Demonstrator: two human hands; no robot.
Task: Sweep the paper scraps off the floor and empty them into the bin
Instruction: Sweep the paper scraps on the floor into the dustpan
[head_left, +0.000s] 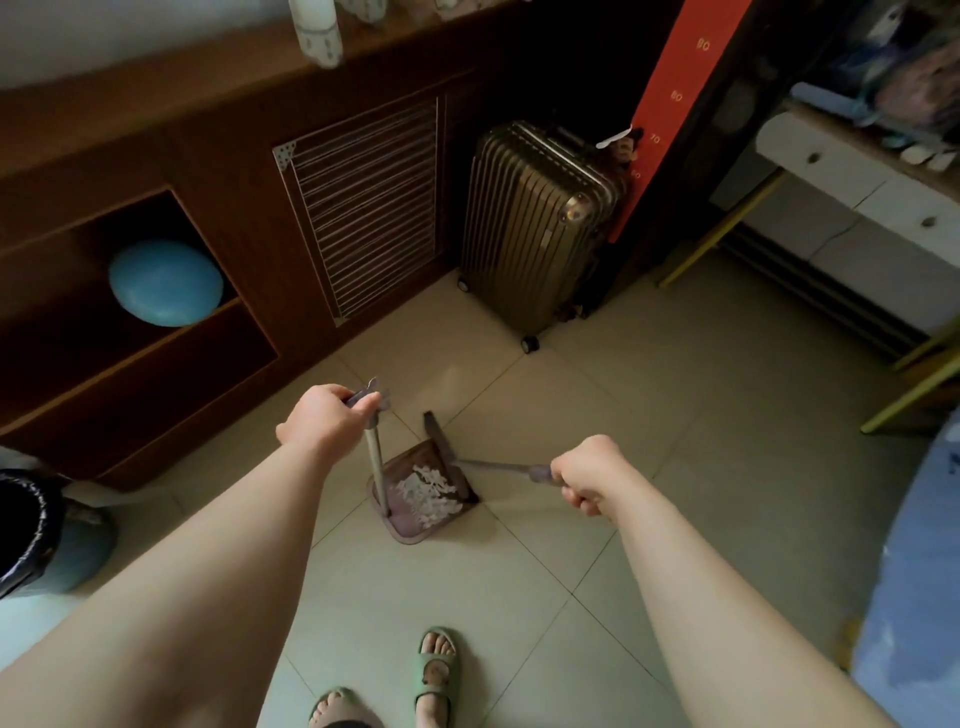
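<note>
We gripped the dustpan handle (375, 457) in our left hand (322, 415) and the broom (498, 467) in our right hand (589, 480); paper scraps (423, 491) filled the dustpan (415, 525), open tiled floor (597, 395) surrounding it, the bin (26, 525) standing far left.

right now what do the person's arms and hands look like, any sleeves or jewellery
Both forearms are bare from the frame's bottom edge up to the wrists: no sleeves show. The left hand and right hand wear no gloves, and no watch, bracelet or ring is visible. No markings show.
</note>
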